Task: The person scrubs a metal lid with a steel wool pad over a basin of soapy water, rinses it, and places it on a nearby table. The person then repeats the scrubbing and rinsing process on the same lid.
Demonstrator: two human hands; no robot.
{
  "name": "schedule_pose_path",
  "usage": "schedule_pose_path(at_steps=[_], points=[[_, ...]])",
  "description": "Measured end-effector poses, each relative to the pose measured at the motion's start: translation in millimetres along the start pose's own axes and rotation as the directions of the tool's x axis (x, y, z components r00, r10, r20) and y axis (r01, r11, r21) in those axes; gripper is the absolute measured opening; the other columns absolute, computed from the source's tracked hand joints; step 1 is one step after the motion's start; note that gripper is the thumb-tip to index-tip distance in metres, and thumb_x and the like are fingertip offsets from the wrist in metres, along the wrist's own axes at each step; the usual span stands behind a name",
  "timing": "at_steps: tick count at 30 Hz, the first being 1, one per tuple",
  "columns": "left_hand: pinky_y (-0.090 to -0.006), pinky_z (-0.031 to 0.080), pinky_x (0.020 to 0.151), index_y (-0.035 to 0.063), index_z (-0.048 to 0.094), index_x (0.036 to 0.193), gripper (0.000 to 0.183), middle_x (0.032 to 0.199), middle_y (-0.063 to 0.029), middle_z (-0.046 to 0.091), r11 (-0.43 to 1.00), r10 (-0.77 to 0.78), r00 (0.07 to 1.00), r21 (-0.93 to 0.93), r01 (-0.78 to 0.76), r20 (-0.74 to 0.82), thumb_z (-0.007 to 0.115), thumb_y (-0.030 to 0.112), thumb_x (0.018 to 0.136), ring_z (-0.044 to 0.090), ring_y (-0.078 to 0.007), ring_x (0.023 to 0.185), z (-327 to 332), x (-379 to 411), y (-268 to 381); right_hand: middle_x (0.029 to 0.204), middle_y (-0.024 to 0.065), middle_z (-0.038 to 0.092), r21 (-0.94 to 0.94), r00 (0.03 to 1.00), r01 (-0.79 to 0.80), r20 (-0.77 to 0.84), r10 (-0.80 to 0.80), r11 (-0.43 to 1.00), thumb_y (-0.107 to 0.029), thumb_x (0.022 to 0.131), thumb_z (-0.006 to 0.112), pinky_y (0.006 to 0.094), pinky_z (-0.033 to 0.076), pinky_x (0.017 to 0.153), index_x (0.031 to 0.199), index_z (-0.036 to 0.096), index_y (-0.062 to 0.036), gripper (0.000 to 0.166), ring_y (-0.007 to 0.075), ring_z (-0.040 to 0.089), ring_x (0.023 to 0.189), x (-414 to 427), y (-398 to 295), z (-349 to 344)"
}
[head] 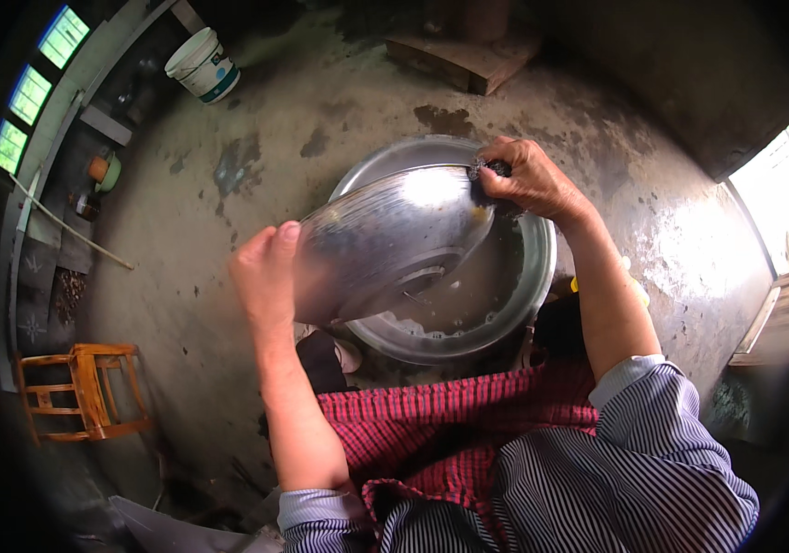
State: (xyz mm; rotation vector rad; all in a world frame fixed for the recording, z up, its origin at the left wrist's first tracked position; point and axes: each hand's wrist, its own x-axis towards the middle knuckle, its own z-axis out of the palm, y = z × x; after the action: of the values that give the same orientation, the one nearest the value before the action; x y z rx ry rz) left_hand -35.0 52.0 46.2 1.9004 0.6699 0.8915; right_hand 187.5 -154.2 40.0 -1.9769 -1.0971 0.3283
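A metal pot lid or shallow pan [387, 242], its dull outer side turned up towards me, is held tilted over a wide metal basin [539, 276]. My left hand [263, 276] grips its left rim, thumb on top. In my right hand [529, 176] is a dark wire scouring pad [484, 173], pressed to the right end of the rim. A curved handle or ring [425, 280] shows on the lower part of the metal piece. Cloudy water [484, 290] with some suds lies in the basin, partly hidden by the tilted metal.
The basin stands on a stained concrete floor [180, 228]. A white bucket [204, 66] is at upper left, a wooden stool [94, 394] at lower left. A thin stick [69, 221] leans by the left wall. A wooden slab [449, 62] lies beyond the basin.
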Motion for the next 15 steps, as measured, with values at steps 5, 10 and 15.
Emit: schedule_pose_path(at_steps=[5,10,15], points=[[-0.0338,0.031,0.044,0.002,0.047,0.056,0.054,0.047,-0.0097,0.039,0.928,0.033,0.978,0.358,-0.107,0.207,0.068,0.046,0.078,0.032,-0.0149,0.045,20,-19,-1,0.071,0.0118,0.052,-0.172,0.928,0.372,0.048,-0.37,0.912,-0.021,0.069,0.064,0.0359,0.048,0.065,0.078,0.065,-0.0018,0.022,0.0224,0.059,0.069,-5,-28,38],[-0.0347,0.027,0.044,0.0014,0.04,0.057,0.055,0.051,-0.0101,0.03,0.896,0.087,0.975,0.412,-0.167,0.206,0.067,0.044,0.08,0.026,-0.0189,0.05,28,-20,7,0.077,0.0121,0.058,-0.333,0.947,0.317,0.06,-0.315,0.888,-0.02,0.067,0.063,0.0374,0.05,0.068,0.083,0.069,-0.0067,0.022,0.025,0.06,0.072,-9,-26,44],[-0.0303,0.029,0.046,0.0008,0.048,0.058,0.044,0.051,0.0036,0.036,0.996,-0.048,0.996,0.076,0.043,0.068,0.065,0.033,0.083,0.031,-0.0067,0.052,-12,-1,-1,0.07,0.0101,0.059,-0.256,0.952,0.284,-0.044,-0.304,0.924,-0.023,0.069,0.063,0.0371,0.049,0.071,0.081,0.07,-0.0077,0.021,0.0241,0.058,0.075,-5,-3,17]])
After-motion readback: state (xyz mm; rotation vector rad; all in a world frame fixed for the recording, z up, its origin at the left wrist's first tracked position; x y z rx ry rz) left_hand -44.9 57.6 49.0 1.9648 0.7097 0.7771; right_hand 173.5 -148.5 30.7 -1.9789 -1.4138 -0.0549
